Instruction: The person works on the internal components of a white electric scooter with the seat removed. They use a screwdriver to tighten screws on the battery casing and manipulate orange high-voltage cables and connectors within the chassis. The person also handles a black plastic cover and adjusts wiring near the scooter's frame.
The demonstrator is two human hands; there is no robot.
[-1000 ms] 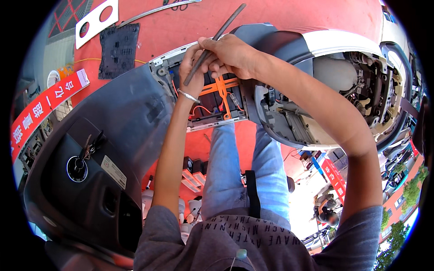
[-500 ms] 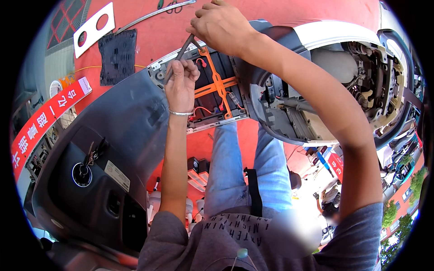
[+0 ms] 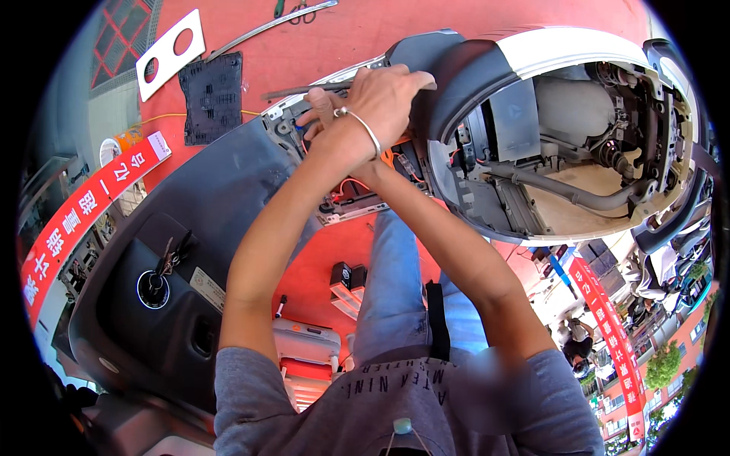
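My forearms are crossed over the opened floorboard compartment [image 3: 353, 214] of a scooter. A grey metal bar, which looks like a T-handle wrench [image 3: 285, 93], lies crosswise above the compartment's far side. My left hand [image 3: 386, 106], with a bracelet at the wrist, has its fingers curled over the right part of the bar. Under it, reaching leftward, my right hand [image 3: 321, 109] is closed at the bar's left part, its fingers partly covered. The bar's right end and its shaft are hidden. Part of an orange strap [image 3: 389, 158] and red wires show below my hands.
Left lies the dark front panel [image 3: 251, 175] with a keyed ignition [image 3: 153, 289]; right is the scooter's open rear body [image 3: 574, 106]. Beyond are a black panel [image 3: 211, 99], white board [image 3: 171, 49], silver strip [image 3: 266, 32] and scissors [image 3: 303, 15]. Small boxes [image 3: 346, 285] sit near my legs.
The bar has turned from slanting to nearly level. My left hand has swung right and my right hand left, so my arms now cross. The view has shifted slightly.
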